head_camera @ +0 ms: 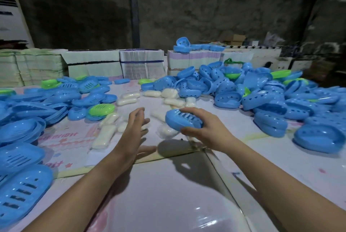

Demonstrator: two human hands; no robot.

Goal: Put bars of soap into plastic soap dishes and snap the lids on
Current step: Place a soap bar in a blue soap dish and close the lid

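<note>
My right hand (207,128) grips a blue slotted soap dish (182,120) from the right, holding it tilted above the table. My left hand (133,130) hovers just left of it with fingers spread and nothing in it. Several white wrapped soap bars (104,136) lie on the table beneath and beyond both hands, and more soap bars (151,93) lie farther back. A heap of blue perforated dishes (227,98) fills the right side. Flat blue slotted lids (22,192) pile up on the left.
A few green dish pieces (101,109) mix into the blue piles. Stacked bundles of flat cartons (142,64) line the table's far edge. The table (168,185) has a glossy pale plastic sheet over it. A white cabinet unit (11,18) stands at far left.
</note>
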